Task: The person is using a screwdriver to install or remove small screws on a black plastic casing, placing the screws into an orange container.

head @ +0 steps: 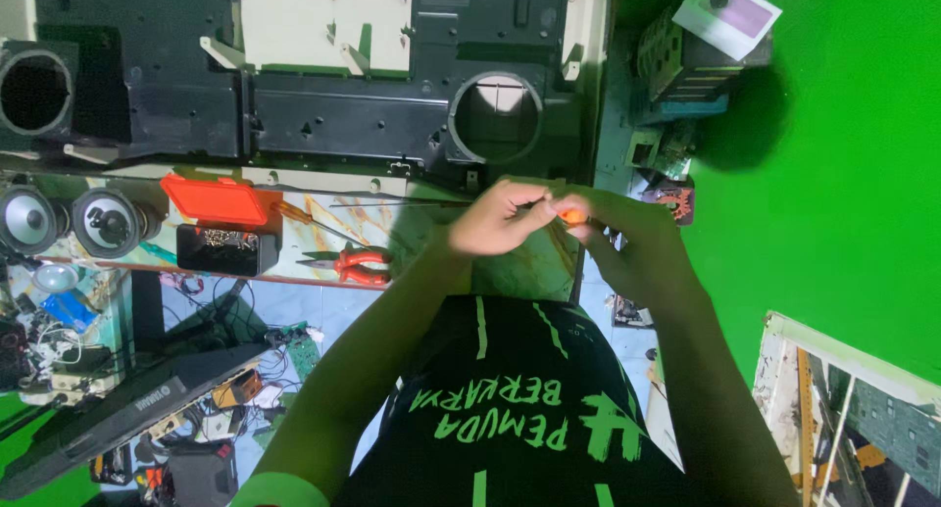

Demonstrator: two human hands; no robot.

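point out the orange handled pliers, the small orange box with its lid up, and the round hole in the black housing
orange-handled pliers (pixel 355 265), head view, on the handles
small orange box (pixel 216 200), head view, on the raised orange lid
round hole in the black housing (pixel 496 115), head view, in the middle of the opening

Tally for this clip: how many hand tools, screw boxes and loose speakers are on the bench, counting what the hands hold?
Screwdrivers: 2, one with an orange handle pinched between the left hand and right hand, one lying on the bench
Pliers, red-handled: 1
Screw box, orange lid open: 1
Loose speakers: 2
Total: 6
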